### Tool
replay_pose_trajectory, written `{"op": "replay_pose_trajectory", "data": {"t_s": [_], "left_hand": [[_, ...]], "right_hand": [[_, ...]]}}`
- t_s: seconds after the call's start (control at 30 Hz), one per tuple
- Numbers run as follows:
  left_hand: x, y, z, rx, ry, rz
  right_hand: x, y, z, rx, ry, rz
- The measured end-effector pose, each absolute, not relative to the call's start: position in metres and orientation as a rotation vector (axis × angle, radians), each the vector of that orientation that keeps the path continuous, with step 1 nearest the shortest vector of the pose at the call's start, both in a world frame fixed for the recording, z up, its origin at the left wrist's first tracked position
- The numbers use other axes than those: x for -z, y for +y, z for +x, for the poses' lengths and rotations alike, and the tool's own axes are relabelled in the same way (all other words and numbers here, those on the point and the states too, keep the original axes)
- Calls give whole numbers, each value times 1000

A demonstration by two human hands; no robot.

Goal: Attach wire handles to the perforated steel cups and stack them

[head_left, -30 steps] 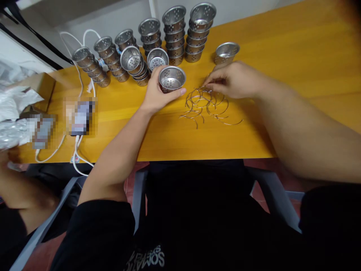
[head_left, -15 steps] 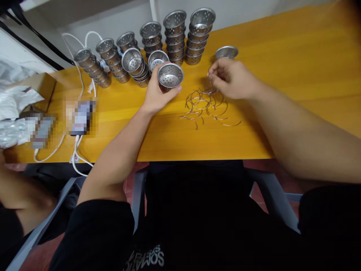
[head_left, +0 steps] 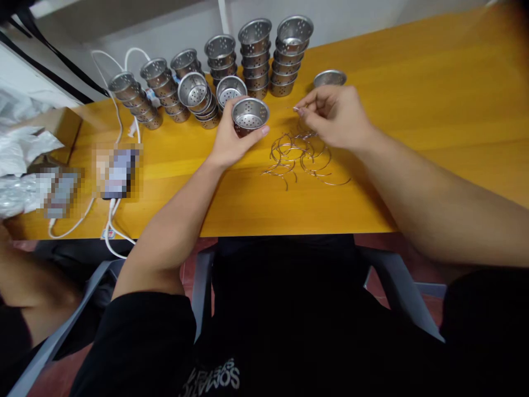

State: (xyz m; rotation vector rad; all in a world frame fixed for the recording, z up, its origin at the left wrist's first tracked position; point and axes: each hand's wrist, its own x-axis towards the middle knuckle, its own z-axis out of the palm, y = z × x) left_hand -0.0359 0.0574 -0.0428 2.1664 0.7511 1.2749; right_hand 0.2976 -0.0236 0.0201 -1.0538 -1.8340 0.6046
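Observation:
My left hand (head_left: 231,138) is wrapped round a perforated metal cup (head_left: 250,114), its open mouth facing up toward me. To its right, my right hand (head_left: 334,114) pinches a thin metal wire (head_left: 295,108) between thumb and forefinger; most of that wire is hard to make out. Below this hand lies a loose tangle of curved metal wires (head_left: 285,160) on the table. Another perforated cup (head_left: 329,78) stands behind my right hand, partly hidden by it. Just behind the left hand is one more cup (head_left: 231,90).
Several stacks of perforated cups (head_left: 253,58) line the back of the yellow table (head_left: 433,110) near the wall. At left lie a phone (head_left: 121,173) with white cables, a second blurred device (head_left: 61,193) and plastic bags (head_left: 25,149). A neighbouring person's arm (head_left: 37,275) shows at lower left.
My right hand has risen slightly off the wire tangle and its fingertips have moved left, toward the held cup, with a wire. My left hand keeps the cup nearly still.

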Motion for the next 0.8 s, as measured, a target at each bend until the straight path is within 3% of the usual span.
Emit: {"op": "replay_pose_trajectory", "data": {"t_s": [0.13,0.33,0.8], "left_hand": [[58,68,-39,-1276,680,2203],[71,74,-34,-1247,599,2262],[55,50,-23,-1173,586,2317]], "right_hand": [[-36,-37,275,-563,-1801,-870],[-65,-48,240,-512,-1882,-963],[-46,-36,221,-516,-1724,-1054]]}}
